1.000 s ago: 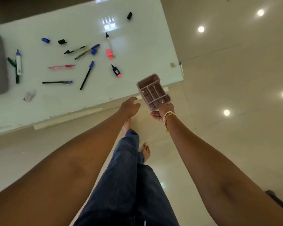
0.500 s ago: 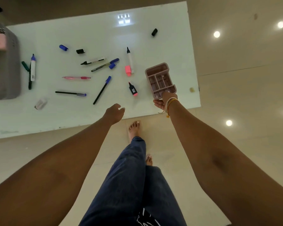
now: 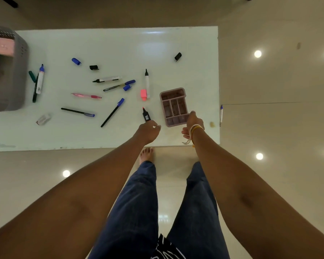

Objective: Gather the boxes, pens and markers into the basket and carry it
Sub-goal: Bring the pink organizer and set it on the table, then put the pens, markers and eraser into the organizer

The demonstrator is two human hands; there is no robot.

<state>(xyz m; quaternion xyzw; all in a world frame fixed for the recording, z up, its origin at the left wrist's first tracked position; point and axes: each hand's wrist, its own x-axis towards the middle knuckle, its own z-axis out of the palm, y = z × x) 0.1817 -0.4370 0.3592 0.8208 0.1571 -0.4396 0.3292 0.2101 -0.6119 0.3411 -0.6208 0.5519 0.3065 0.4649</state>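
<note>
A pink compartment box (image 3: 174, 106) lies flat on the white table (image 3: 120, 43), near its right end. My right hand (image 3: 193, 124) holds the box at its near right corner. My left hand (image 3: 148, 130) hovers over the table's front edge with loosely curled fingers, holding nothing, just below a black highlighter with a pink tip (image 3: 146, 115). Several pens and markers lie scattered across the table, among them a blue-capped black pen (image 3: 112, 112), a pink pen (image 3: 86, 95) and a white marker (image 3: 147, 84). The grey basket (image 3: 17, 71) stands at the table's left end.
A pink box (image 3: 3, 45) sits inside the basket. Loose caps lie about: blue (image 3: 76, 61), black (image 3: 94, 67), black (image 3: 178, 56), pink (image 3: 143, 94). A white marker (image 3: 40, 79) lies by the basket. One pen (image 3: 221, 114) hangs at the table's right edge. My legs stand at the front edge.
I have stepped up to the table. My right hand carried the pink compartment box forward and brought it down onto the tabletop. My left hand moved out over the front edge toward the highlighter.
</note>
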